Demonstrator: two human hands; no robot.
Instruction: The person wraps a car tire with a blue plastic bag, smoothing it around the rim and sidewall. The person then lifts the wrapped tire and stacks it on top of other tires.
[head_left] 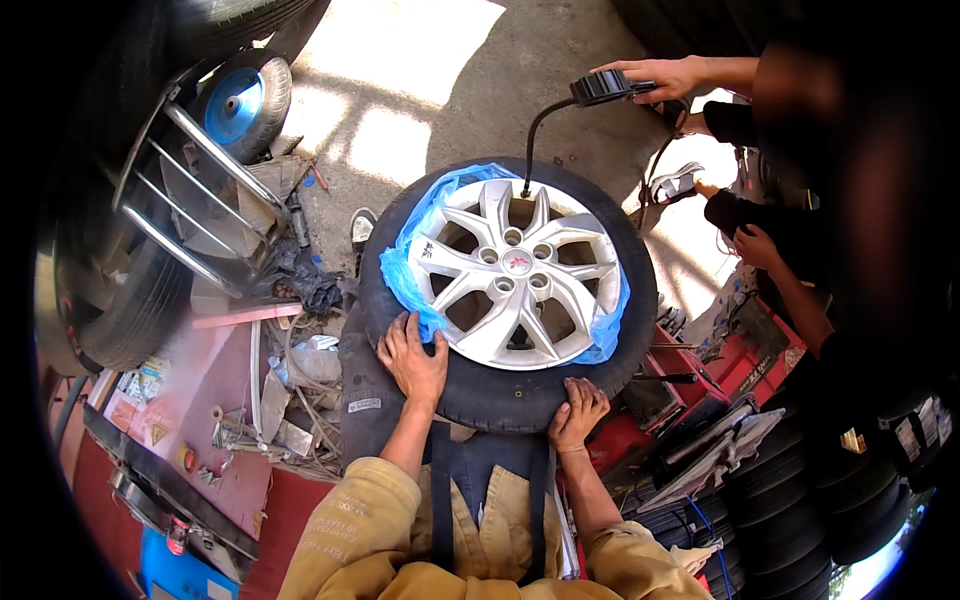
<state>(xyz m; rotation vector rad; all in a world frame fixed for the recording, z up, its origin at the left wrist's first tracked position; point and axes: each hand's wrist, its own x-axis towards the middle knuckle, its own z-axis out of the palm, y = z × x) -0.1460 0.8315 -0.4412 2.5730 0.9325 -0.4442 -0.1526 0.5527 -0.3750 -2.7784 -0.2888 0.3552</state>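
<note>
A black tyre [480,405] on a silver alloy wheel [516,300] lies in front of me, its near edge close to my lap. Crumpled blue plastic film [402,270] pokes out between tyre and rim, at left, top and lower right. My left hand [413,362] rests on the tyre's near left, fingers spread, tips beside the film. On the near right edge, my right hand [580,412] is curled against the tyre. A black hose [535,130] runs from the rim's far side up to a black inflator gauge [598,88], held by another person's hand [672,78].
Left stand a metal frame [195,190], a blue-hubbed small wheel [235,105] and a cluttered pinkish bench [215,365]. A red toolbox [690,370] lies right, with stacked tyres [770,490] beyond. Other people's arms [785,280] reach in from the right.
</note>
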